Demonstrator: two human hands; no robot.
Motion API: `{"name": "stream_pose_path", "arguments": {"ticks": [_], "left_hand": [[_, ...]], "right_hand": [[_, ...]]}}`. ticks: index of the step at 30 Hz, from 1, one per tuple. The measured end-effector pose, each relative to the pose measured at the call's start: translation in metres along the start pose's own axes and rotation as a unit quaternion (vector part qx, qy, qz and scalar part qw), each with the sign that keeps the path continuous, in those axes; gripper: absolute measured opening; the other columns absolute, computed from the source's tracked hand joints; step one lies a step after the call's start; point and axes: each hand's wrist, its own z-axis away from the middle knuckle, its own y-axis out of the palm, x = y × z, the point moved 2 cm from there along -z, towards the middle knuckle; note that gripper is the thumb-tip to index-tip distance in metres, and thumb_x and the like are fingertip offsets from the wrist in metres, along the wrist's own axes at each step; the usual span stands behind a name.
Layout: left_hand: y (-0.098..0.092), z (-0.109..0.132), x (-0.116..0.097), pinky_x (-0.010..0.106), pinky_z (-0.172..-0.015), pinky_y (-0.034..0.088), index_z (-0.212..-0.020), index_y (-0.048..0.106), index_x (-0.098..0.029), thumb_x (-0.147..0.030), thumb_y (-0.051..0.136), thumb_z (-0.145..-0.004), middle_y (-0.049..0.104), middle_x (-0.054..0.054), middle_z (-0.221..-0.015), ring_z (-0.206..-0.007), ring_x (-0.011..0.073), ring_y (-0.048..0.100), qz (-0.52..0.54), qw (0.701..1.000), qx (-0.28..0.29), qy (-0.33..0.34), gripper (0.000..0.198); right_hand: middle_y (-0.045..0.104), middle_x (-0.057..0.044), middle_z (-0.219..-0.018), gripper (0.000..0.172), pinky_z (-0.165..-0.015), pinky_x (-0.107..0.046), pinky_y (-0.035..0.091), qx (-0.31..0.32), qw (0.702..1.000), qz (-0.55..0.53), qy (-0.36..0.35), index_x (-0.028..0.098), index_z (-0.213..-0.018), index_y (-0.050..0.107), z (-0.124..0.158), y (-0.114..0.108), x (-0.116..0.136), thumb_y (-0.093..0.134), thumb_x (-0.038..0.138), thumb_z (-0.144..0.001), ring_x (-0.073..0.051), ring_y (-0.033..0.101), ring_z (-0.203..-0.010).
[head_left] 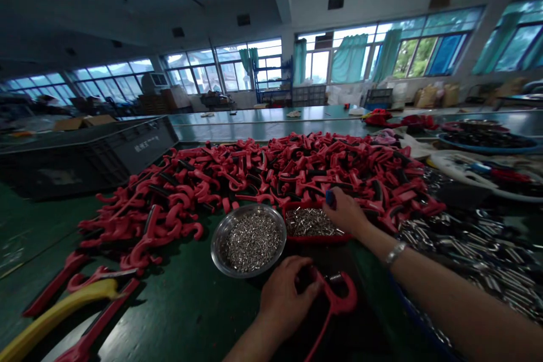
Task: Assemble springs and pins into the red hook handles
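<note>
In the head view my left hand (285, 295) is closed round a red hook-ended tool handle (343, 301), with fingers and thumb on its near side. A small coil spring (335, 278) shows at the mouth of its hook. My right hand (345, 214) reaches over the right end of a red tray (316, 238) that contains small metal pins (309, 222). A blue wrap (330, 198) covers one of its fingers. Its fingertips are bunched downward, and what they pinch is hidden. Just left of the tray stands a steel bowl (217, 253) full of tiny metal parts.
A wide heap of red handles (271, 167) spreads behind the bowl and tray. Metal parts (470, 249) are piled at right, below round trays (487, 144). A dark crate (114, 153) stands at left. A banana peel (63, 311) lies near the front left.
</note>
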Motion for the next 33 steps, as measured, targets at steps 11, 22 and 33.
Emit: {"name": "stream_pose_path", "arguments": {"ticks": [11, 22, 33], "left_hand": [[0.003, 0.003, 0.009, 0.031, -0.096, 0.037, -0.117, 0.052, -0.025, -0.04, 0.05, -0.079, 0.053, 0.002, -0.121, -0.11, 0.0176, 0.048, 0.01, 0.999, -0.019, 0.046, 0.041], [0.003, 0.005, 0.008, 0.032, -0.097, 0.036, -0.119, 0.051, -0.026, -0.041, 0.049, -0.08, 0.052, 0.002, -0.123, -0.112, 0.0181, 0.047, -0.006, 0.999, -0.013, 0.04, 0.041], [0.004, 0.006, 0.009, 0.032, -0.096, 0.036, -0.12, 0.051, -0.026, -0.044, 0.046, -0.082, 0.051, 0.003, -0.124, -0.112, 0.0194, 0.046, 0.006, 0.999, -0.014, 0.032, 0.043]], "right_hand": [[0.063, -0.003, -0.071, 0.022, -0.062, -0.031, 0.048, -0.033, 0.98, -0.195, -0.031, 0.022, -0.084, 0.044, 0.09, -0.033, 0.011, 0.045, 0.044, -0.081, -0.021, 0.062, -0.068], [0.063, -0.003, -0.075, 0.022, -0.064, -0.032, 0.053, 0.023, 0.947, -0.319, -0.009, 0.023, -0.089, 0.041, 0.132, -0.011, 0.011, 0.047, 0.043, -0.08, -0.02, 0.064, -0.069], [0.063, -0.001, -0.067, 0.019, -0.055, -0.031, 0.052, -0.063, 0.968, -0.238, -0.044, 0.022, -0.085, 0.046, 0.139, -0.013, 0.013, 0.048, 0.041, -0.081, -0.02, 0.063, -0.06]]}}
